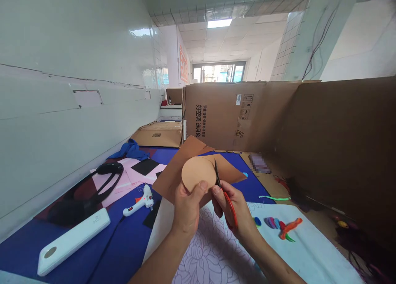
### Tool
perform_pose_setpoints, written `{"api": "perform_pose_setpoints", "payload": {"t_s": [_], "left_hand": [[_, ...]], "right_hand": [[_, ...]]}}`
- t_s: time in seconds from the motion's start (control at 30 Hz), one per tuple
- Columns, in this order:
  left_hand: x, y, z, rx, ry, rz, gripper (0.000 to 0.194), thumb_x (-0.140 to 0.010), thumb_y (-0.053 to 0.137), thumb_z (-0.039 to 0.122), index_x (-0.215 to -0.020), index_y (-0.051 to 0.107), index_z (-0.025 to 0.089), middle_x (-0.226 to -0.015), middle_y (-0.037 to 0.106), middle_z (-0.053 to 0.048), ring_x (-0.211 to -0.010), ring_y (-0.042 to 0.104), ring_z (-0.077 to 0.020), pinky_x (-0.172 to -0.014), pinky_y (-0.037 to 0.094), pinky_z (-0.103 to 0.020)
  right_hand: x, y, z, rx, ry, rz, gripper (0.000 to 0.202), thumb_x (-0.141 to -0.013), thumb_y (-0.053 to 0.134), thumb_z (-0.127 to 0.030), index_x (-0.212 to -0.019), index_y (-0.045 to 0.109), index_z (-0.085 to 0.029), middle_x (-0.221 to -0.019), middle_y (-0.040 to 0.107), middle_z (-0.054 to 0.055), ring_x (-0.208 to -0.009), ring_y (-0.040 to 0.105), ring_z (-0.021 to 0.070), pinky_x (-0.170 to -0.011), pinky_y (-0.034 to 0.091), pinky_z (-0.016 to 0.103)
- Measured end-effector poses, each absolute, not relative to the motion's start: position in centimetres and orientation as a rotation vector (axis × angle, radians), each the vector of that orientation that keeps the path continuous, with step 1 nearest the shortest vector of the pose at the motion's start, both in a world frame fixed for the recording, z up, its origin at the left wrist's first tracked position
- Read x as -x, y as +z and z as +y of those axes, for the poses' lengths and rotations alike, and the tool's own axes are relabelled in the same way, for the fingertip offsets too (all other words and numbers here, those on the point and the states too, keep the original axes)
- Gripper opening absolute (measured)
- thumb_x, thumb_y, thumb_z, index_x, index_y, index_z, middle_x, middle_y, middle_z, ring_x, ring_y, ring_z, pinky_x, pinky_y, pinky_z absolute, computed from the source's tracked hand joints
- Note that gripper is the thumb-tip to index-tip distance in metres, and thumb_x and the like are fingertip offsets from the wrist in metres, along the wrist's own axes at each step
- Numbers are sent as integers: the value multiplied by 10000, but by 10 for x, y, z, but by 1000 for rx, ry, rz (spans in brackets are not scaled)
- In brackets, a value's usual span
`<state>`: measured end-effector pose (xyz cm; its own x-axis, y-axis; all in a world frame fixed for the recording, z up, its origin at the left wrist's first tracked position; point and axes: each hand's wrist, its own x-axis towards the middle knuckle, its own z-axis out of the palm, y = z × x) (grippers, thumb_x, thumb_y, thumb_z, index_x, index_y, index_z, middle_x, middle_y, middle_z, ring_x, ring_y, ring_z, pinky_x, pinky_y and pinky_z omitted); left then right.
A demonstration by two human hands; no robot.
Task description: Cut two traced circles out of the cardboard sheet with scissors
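Observation:
My left hand (191,205) pinches a round tan disc (198,172) together with a larger brown sheet (173,168) behind it, thumb on the disc's front. Closed round the red handles of a pair of scissors (229,209), my right hand (236,205) is just right of the disc. The dark blades point up along the disc's right edge, over the sheet. A slit runs into the sheet near its top, and its right part sticks out beyond the blades. Below both hands lies a white cloth (204,251) with a flower line drawing.
To the left lie a white glue gun (139,203) with a cord, a long white device (74,240), black headphones (108,172), pink sheets (123,185) and a blue cloth (130,149). Coloured fuzzy strips (291,228) lie right. Cardboard walls (222,114) stand behind and right.

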<state>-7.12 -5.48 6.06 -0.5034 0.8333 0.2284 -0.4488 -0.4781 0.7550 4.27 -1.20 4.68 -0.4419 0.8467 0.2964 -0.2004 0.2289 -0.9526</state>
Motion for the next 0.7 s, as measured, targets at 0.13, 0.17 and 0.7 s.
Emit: {"api": "perform_pose_setpoints", "payload": {"t_s": [0.13, 0.17, 0.7], "left_hand": [[65, 54, -52, -735, 2078, 922, 314, -745, 926, 376, -909, 811, 135, -890, 811, -87, -824, 749, -203, -803, 601, -309], [65, 52, -51, -723, 2082, 954, 318, -748, 923, 394, -888, 812, 131, -875, 810, -89, -809, 748, -205, -787, 602, -309], [78, 51, -49, -757, 2105, 1086, 373, -804, 886, 418, -1048, 840, 140, -1110, 839, -143, -1001, 788, -263, -917, 605, -351]], "right_hand": [[-41, 43, -13, 623, 1367, -1579, 499, -959, 679, -652, -760, 538, -217, -554, 445, -76, -467, 357, 89, -438, 324, 207], [-41, 42, -14, 618, 1370, -1582, 483, -961, 688, -633, -768, 539, -216, -562, 449, -76, -470, 363, 88, -440, 326, 206], [-39, 48, -14, 640, 1364, -1627, 543, -870, 738, -712, -753, 569, -210, -565, 449, -69, -457, 383, 89, -416, 357, 204]]}}
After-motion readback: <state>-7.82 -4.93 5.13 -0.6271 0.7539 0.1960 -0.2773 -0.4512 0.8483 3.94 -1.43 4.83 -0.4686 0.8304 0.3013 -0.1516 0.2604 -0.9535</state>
